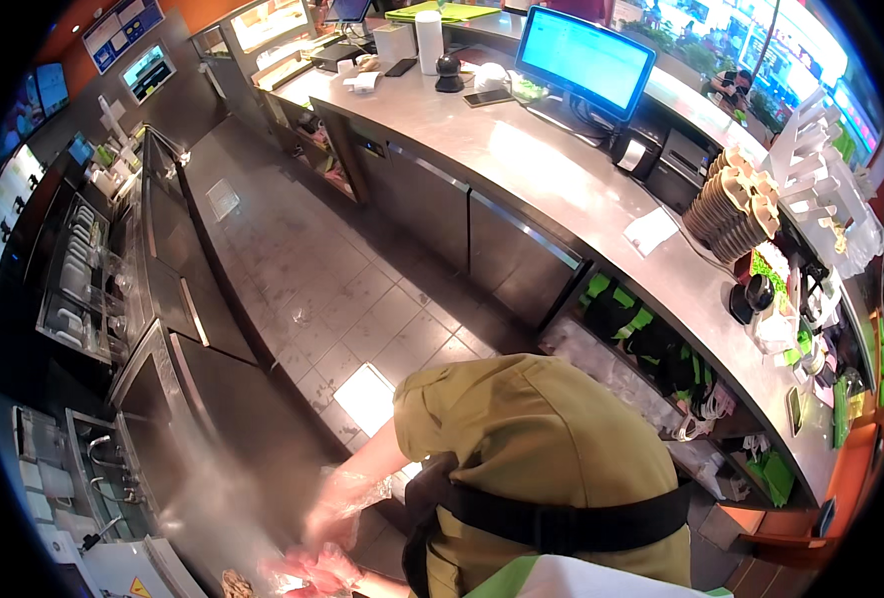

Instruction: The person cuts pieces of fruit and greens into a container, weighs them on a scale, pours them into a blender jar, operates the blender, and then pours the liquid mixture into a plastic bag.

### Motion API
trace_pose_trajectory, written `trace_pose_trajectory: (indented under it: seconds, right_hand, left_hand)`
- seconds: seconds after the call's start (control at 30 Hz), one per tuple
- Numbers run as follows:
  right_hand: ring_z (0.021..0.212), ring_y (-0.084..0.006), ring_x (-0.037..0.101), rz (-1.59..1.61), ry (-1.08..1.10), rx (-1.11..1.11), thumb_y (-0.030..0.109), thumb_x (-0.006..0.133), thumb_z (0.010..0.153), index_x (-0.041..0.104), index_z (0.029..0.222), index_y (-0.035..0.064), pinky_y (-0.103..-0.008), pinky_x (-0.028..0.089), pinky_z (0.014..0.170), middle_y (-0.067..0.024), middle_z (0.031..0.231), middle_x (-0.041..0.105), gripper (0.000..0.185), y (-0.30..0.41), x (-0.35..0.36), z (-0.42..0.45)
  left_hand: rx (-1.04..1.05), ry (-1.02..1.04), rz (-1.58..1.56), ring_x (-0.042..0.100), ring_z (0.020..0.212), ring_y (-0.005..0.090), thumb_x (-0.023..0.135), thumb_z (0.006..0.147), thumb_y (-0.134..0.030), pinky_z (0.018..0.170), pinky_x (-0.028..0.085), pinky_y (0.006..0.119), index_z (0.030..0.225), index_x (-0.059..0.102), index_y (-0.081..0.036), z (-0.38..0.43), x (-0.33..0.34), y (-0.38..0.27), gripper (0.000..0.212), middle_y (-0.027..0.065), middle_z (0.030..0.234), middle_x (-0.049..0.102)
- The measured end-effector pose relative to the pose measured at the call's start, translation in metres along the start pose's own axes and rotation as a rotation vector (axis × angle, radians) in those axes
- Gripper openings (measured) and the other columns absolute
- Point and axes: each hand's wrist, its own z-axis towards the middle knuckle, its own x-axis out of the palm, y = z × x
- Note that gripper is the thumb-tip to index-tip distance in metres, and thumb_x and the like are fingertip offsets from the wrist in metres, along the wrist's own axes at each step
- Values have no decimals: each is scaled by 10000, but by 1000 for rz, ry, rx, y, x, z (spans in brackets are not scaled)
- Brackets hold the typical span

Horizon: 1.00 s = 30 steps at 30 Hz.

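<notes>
Both my hands are low in the view, close together and touching, in thin clear plastic gloves. My right hand (322,527) comes down from an olive sleeve (442,411), with loose plastic around the wrist. My left hand (335,568) enters from the bottom edge and overlaps it. Blur and bright glare hide the fingers, so I cannot tell whether anything is between them. A crumpled brown item (237,583) lies just left of them. Whitish haze covers the steel cabinet front (248,418) beyond.
A steel counter (442,127) curves along the right, bearing a monitor (585,61), stacked cardboard cup carriers (730,205) and a phone (795,411). At left are a faucet (102,448) and a white appliance (124,568) with a warning triangle. Tiled floor (315,299) runs between.
</notes>
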Motion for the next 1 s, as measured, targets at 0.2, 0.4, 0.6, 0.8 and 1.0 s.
trace_pose_trajectory:
  seconds: [0.2,0.4,0.6,0.8,1.0]
  right_hand:
    - [668,-166,539,41,52,13,224,525,820,561,850,24,-300,432,558,-61,769,583,205,-16,28,50]
    - [681,-167,537,25,235,187,223,514,831,553,881,26,-304,437,579,-66,798,589,207,-26,57,95]
    - [694,-168,535,10,601,145,222,503,841,545,911,27,-307,441,599,-72,827,595,212,-22,80,165]
    - [706,-170,532,4,877,-24,221,492,852,537,941,28,-311,446,620,-77,855,601,218,-22,152,263]
    - [820,-170,504,178,964,31,324,460,845,501,1039,36,-312,434,706,-78,971,564,349,-29,223,341]
  left_hand:
    - [11,25,96,426,1098,291,544,798,-482,905,282,504,1307,352,-141,-9,4,-26,643,166,1271,408]
    - [96,-17,359,473,1026,324,561,782,-479,780,386,434,1250,400,-92,-38,20,-81,628,166,1206,443]
    - [271,-180,640,521,954,356,579,765,-475,656,490,364,1192,447,-44,-62,53,-141,621,166,1141,478]
    - [913,-284,366,522,685,122,581,817,-336,549,441,235,1065,535,-47,-105,91,-206,383,33,821,509]
    - [955,-44,719,593,747,126,545,838,-387,705,483,320,1026,555,-67,-132,140,-278,371,44,929,594]
